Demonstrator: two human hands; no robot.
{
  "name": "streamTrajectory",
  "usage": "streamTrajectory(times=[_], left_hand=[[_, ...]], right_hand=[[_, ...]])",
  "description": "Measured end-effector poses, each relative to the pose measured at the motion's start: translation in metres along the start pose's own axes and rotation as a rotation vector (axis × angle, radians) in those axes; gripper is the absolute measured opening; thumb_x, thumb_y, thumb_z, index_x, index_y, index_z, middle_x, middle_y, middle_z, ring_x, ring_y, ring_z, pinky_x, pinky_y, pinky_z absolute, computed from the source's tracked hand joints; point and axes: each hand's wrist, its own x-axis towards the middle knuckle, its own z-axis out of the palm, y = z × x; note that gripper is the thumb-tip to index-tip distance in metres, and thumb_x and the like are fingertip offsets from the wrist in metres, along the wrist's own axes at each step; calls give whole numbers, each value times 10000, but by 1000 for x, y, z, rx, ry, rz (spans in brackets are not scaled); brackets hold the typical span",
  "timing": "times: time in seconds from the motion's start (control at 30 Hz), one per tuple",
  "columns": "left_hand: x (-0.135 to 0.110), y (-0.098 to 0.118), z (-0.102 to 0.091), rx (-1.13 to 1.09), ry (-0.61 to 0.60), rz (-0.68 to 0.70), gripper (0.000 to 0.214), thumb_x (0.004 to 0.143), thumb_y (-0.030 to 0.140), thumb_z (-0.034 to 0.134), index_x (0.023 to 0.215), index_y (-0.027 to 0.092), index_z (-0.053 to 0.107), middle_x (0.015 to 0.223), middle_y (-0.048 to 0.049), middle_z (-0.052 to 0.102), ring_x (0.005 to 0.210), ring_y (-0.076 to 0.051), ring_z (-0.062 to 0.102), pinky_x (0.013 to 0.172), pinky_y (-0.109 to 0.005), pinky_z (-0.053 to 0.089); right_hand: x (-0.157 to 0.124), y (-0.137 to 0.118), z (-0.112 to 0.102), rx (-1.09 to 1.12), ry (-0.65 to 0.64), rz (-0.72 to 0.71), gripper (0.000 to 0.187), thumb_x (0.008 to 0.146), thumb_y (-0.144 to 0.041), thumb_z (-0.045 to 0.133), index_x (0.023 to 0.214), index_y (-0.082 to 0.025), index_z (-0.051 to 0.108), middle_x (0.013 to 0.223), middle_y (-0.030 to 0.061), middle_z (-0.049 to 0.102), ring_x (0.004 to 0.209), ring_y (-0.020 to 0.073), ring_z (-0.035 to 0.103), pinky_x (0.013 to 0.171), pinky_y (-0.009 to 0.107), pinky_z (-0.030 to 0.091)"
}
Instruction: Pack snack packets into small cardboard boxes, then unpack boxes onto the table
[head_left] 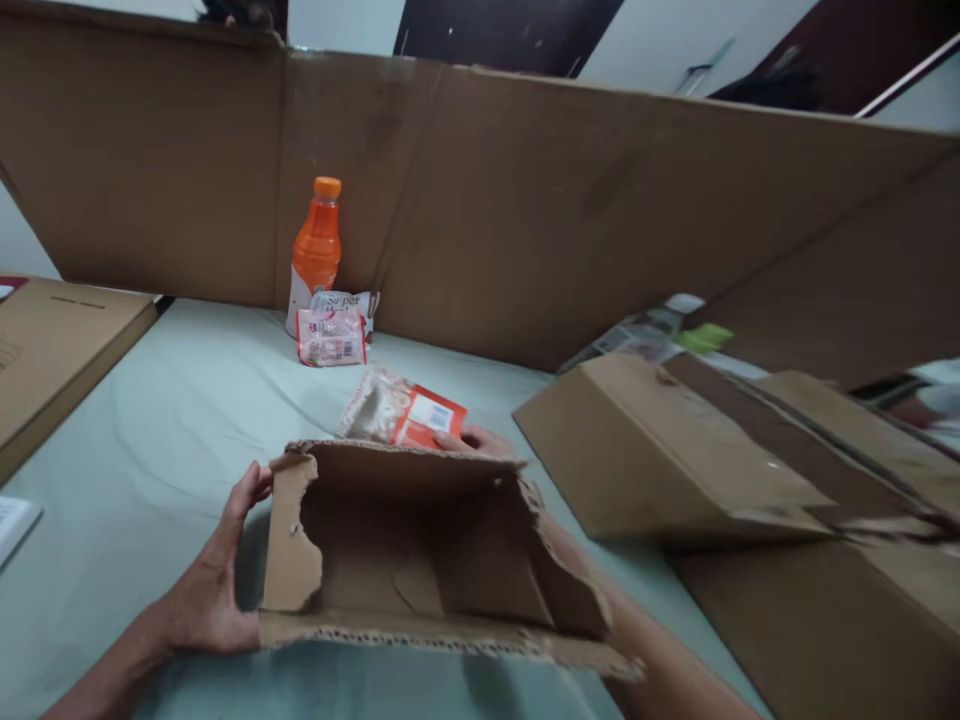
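Observation:
A torn, open cardboard box (420, 545) sits in front of me on a pale green sheet (150, 430). My left hand (217, 580) presses flat against the box's left wall. My right hand (480, 440) reaches behind the box; only its fingers show over the far rim, gripping an orange and white snack packet (405, 412). The box's inside looks empty.
An orange drink bottle (316, 250) stands at the back against a tall cardboard wall (525, 210), with two small packets (334, 335) at its foot. Flattened cardboard boxes (675, 450) lie to the right. Another flat box (52, 350) lies at the left.

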Motion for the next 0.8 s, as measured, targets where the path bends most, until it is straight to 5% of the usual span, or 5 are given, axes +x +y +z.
streamTrajectory(times=[0.17,0.3,0.43,0.57,0.8], left_hand=[[1,-7,-4,-61,16,8,1229,828,523,787,1634,426,-135,1727,-123,173,1548,-449,291,1232,-678,307],[9,-16,-6,-74,47,-10,1192,840,538,765,1633,441,-120,1727,-114,172,1546,-461,284,1218,-690,312],[11,-4,-11,27,49,0,1218,812,512,797,1632,460,-102,1742,-99,134,1546,-496,251,1183,-713,364],[0,45,-23,114,115,115,1060,891,386,717,1651,431,-20,1749,-76,118,1577,-441,206,1234,-727,246],[26,147,-37,480,11,483,817,895,230,667,1611,387,306,1566,-22,516,1476,-350,448,1253,-603,329]], right_hand=[[-96,35,-96,-121,-26,145,568,635,-770,656,492,-227,568,489,32,580,487,184,520,470,292,368],[-100,35,-133,-281,31,61,489,749,-697,609,701,-221,711,719,75,737,692,241,653,636,333,488],[-41,30,-116,-289,-33,21,438,680,-539,765,967,-208,760,1088,123,778,1015,301,697,896,380,527],[-1,30,-78,-230,-165,80,484,505,-338,874,942,-164,759,933,129,783,873,287,703,775,364,550],[-38,27,-75,-38,-262,126,230,609,-390,735,667,-170,703,660,41,716,616,210,646,569,304,526]])
